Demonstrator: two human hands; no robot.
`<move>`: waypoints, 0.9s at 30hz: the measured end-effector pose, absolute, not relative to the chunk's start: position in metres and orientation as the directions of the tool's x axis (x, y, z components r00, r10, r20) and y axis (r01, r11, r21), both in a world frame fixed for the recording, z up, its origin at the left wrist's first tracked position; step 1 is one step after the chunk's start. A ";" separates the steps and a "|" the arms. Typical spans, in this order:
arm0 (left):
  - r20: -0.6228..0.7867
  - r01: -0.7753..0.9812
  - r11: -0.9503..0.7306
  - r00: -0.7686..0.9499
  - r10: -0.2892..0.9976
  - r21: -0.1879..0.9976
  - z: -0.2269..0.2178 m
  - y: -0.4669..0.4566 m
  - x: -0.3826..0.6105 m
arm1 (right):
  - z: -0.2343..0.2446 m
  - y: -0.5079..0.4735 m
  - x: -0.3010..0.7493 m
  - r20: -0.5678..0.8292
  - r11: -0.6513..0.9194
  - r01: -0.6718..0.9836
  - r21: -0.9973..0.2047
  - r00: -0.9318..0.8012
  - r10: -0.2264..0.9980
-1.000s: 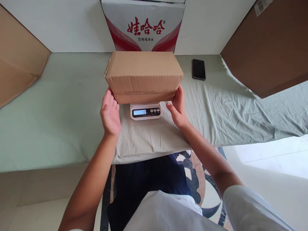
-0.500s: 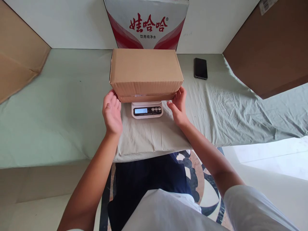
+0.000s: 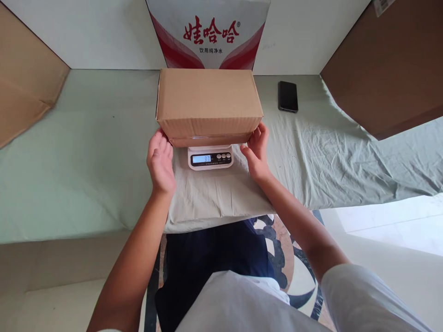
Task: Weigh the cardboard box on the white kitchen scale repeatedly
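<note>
Cupping closed cardboard box [image 3: 208, 103] at its lower end corners, left hand [image 3: 160, 161] at 9, right hand [image 3: 256, 154] at 3, both open-palmed and barely gripping, box sitting on scale [image 3: 211, 158] at counter [image 3: 69, 161] centre, likely light, stiff, crushable.

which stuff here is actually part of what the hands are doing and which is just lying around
In use: cardboard box on the scale, left hand and right hand at its lower corners.

Lying about: phone, printed carton, brown boxes left and right.
</note>
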State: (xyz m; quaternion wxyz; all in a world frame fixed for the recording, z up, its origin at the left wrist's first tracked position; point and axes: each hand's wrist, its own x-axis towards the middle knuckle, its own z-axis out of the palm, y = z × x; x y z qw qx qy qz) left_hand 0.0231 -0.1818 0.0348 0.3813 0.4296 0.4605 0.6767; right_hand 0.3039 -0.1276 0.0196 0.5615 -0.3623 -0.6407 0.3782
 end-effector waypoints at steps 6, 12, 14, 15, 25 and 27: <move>0.247 -0.112 -0.294 -0.315 0.916 0.949 0.035 -0.183 0.021 | 0.016 -0.123 0.305 0.471 0.481 0.062 -0.874 -0.131 0.872; 0.209 -0.083 -0.248 -0.321 0.924 0.965 0.037 -0.185 0.022 | 0.012 -0.119 0.307 0.449 0.463 0.071 -0.884 -0.148 0.881; 0.217 -0.099 -0.262 -0.328 0.919 0.960 0.039 -0.187 0.024 | 0.015 -0.121 0.306 0.454 0.465 0.055 -0.884 -0.137 0.880; 0.223 -0.102 -0.270 -0.335 0.916 0.957 0.041 -0.188 0.026 | 0.017 -0.122 0.305 0.455 0.464 0.052 -0.884 -0.129 0.881; 0.242 -0.098 -0.298 -0.373 0.896 0.950 0.045 -0.187 0.028 | 0.033 -0.130 0.302 0.411 0.417 0.065 -0.906 -0.096 0.907; 0.239 -0.107 -0.296 -0.369 0.898 0.949 0.042 -0.186 0.027 | 0.035 -0.131 0.302 0.417 0.422 0.054 -0.905 -0.090 0.905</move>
